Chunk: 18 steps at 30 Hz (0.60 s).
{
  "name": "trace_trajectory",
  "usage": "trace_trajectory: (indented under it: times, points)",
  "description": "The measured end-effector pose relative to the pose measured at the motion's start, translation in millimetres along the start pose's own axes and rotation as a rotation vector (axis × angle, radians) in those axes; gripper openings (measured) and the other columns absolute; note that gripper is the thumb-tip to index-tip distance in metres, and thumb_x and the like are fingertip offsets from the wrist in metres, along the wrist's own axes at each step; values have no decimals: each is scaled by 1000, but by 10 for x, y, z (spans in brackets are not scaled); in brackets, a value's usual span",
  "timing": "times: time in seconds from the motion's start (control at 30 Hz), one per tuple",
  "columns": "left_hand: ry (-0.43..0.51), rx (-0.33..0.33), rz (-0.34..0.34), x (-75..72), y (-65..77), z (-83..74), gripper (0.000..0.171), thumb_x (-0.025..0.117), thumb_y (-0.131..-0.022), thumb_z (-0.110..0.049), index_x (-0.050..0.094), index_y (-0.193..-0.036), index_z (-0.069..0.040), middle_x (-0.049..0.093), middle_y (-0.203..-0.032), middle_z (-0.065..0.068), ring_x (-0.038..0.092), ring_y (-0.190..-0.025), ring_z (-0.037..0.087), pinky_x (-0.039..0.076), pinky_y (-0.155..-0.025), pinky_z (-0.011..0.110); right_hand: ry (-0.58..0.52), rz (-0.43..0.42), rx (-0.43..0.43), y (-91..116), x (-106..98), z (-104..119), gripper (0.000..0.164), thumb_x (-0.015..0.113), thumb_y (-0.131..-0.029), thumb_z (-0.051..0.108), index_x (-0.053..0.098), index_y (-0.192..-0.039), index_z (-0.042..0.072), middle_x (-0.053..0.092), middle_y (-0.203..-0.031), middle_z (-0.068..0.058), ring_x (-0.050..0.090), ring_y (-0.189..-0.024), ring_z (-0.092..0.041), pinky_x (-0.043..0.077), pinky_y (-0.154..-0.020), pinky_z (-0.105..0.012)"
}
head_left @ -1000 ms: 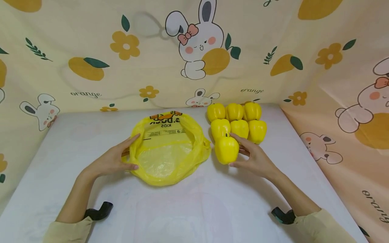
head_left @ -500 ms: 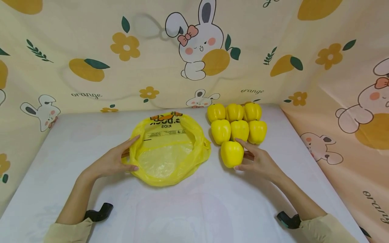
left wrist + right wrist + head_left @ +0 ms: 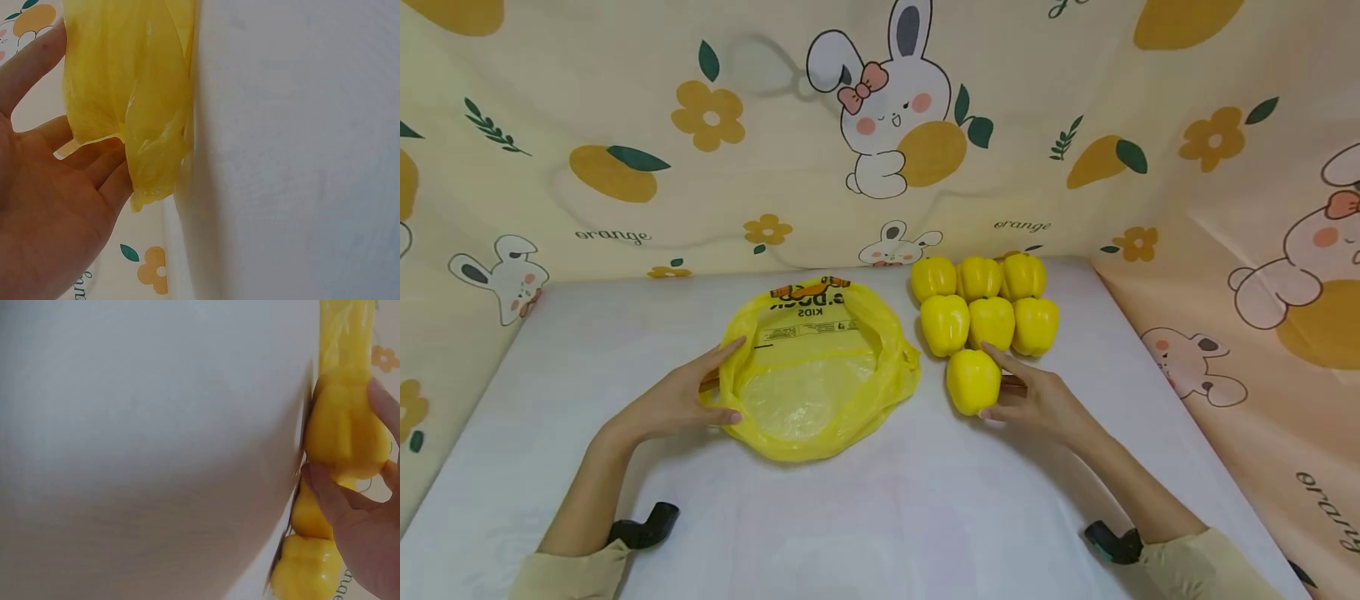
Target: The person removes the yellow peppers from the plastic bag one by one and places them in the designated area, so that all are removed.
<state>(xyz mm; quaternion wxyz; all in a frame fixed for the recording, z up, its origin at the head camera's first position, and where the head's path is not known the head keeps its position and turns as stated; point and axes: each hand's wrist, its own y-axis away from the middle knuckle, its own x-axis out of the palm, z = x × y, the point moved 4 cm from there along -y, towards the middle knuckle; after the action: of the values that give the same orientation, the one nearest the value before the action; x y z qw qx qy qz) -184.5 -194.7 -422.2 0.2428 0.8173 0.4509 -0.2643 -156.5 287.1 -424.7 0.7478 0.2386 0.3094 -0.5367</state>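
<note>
A yellow plastic bag (image 3: pixel 820 400) stands on the white table with its mouth rolled wide, printed with black letters and an orange design at the far rim. My left hand (image 3: pixel 681 400) rests against the bag's left side, fingers spread and thumb near the rim; in the left wrist view the palm faces the bag (image 3: pixel 128 81). To the right, my right hand (image 3: pixel 1033 400) holds a yellow bell pepper (image 3: pixel 973 382) between thumb and fingers, close in front of the other peppers. The right wrist view shows this pepper (image 3: pixel 347 428) low at the table surface.
Behind the held pepper, several yellow bell peppers (image 3: pixel 991 323) stand in two rows. The white table (image 3: pixel 850 533) meets a printed cloth backdrop (image 3: pixel 715 192) at the back and right. A black curved piece sits at each wrist.
My right hand has shifted slightly right and nearer with the bell pepper, mostly in the first half second. The left hand and the bag stay in place.
</note>
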Motion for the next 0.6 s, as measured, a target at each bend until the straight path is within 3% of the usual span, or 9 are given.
trace_trajectory:
  times: [0.43,0.6]
  points:
    - [10,19,-5,-12,20,0,102,84,-79,-37,24,-159,-19,17,-164,18,17,-148,44,19,-115,65,4,13,8,31,-8,12,99,85,-76,40,29,-157,33,43,-151,-18,63,-118,-30,53,-95,-40]
    - [24,36,-12,-20,26,18,99,82,-81,-37,24,-159,-21,16,-164,17,22,-146,44,20,-114,66,6,4,-5,53,-24,39,97,84,-77,37,31,-157,29,43,-152,-18,63,-117,-32,54,-93,-41]
